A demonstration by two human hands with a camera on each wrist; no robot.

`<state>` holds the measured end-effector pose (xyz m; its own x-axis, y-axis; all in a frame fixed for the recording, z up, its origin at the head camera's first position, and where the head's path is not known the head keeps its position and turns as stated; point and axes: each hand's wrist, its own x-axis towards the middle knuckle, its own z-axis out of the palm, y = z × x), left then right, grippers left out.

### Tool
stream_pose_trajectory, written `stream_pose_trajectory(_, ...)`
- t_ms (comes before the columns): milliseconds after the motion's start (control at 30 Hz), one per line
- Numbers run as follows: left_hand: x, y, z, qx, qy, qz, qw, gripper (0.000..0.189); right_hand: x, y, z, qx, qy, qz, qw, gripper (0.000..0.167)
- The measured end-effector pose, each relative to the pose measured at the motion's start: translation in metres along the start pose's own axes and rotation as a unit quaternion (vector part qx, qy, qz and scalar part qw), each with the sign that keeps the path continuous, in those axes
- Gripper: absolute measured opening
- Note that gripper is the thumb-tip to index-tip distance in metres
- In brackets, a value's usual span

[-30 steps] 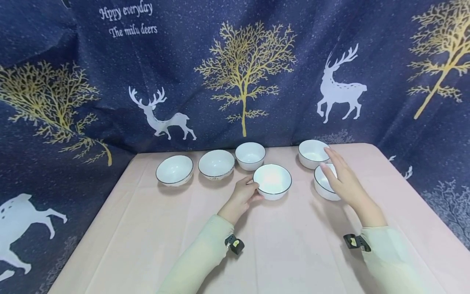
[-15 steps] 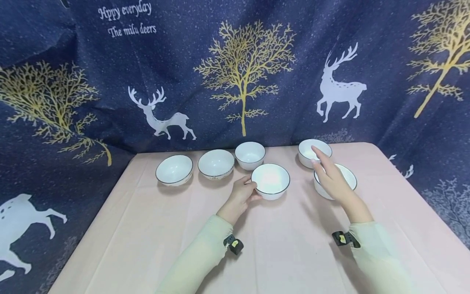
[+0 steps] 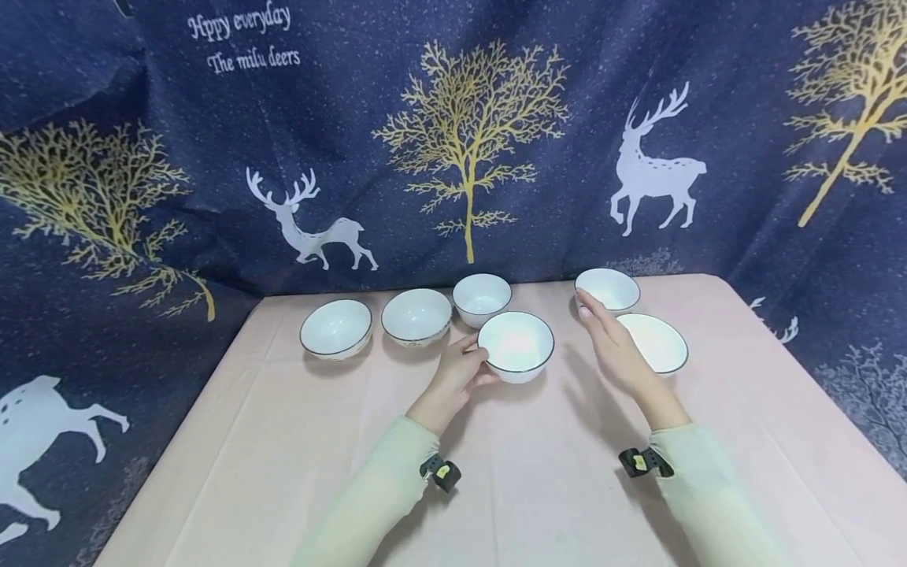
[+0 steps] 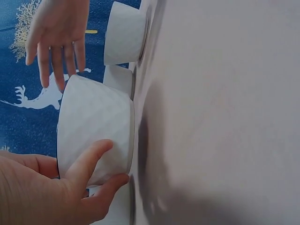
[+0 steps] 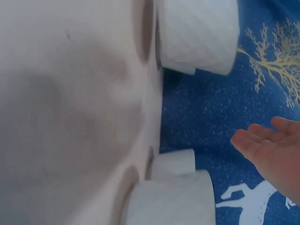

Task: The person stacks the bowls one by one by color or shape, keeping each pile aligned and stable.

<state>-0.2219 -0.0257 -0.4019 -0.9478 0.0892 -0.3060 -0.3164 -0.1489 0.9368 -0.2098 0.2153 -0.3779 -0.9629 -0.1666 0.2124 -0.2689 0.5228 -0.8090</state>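
My left hand (image 3: 453,376) grips a white bowl (image 3: 516,346) with a dark rim by its left side, fingers at the rim and thumb along the outer wall. In the left wrist view this bowl (image 4: 96,129) shows a faceted wall, its base close over the tabletop with a shadow beside it. My right hand (image 3: 620,353) hovers with extended fingers, apart from the held bowl. It overlaps the front-right bowl (image 3: 659,344) in the head view; behind that stands another white bowl (image 3: 611,290). The right wrist view shows the right hand (image 5: 274,150) with nothing in it.
Left of the held bowl, two wider bowls, one at the far left (image 3: 336,329) and one beside it (image 3: 416,316), stand near a smaller bowl (image 3: 483,297). A pink cloth covers the table (image 3: 283,457). Behind it hangs a dark blue curtain (image 3: 425,197) with deer and trees.
My right hand has moved left, away from over the right-hand bowls, uncovering more of the front one. The bowl in my left hand has shifted slightly left and up in view.
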Motion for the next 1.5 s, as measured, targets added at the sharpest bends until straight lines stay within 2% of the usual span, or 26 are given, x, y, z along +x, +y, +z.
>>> stream_pose_trajectory(333,-0.008,0.006,-0.005,0.005,-0.008,0.003,1.0,0.06,0.003,0.001,0.017,0.037,-0.007,0.003,0.9993,0.061)
stream_pose_trajectory(567,-0.015,0.007,-0.008,0.011,-0.014,0.009,0.9998,0.057,0.001,0.002,0.026,0.094,-0.034,-0.001,0.995,0.061)
stream_pose_trajectory(1033,-0.027,0.005,-0.015,0.035,-0.023,0.006,0.9991,0.057,-0.005,0.001,0.046,0.143,-0.053,0.039,0.9876,0.065)
stream_pose_trajectory(1167,-0.029,0.004,-0.016,0.039,-0.025,0.005,0.9989,0.056,-0.008,-0.001,0.051,0.167,-0.058,0.055,0.9827,0.065)
stream_pose_trajectory(1500,-0.027,-0.006,-0.019,0.049,-0.026,-0.012,0.9984,0.056,-0.009,-0.001,0.057,0.157,-0.062,0.069,0.9832,0.068)
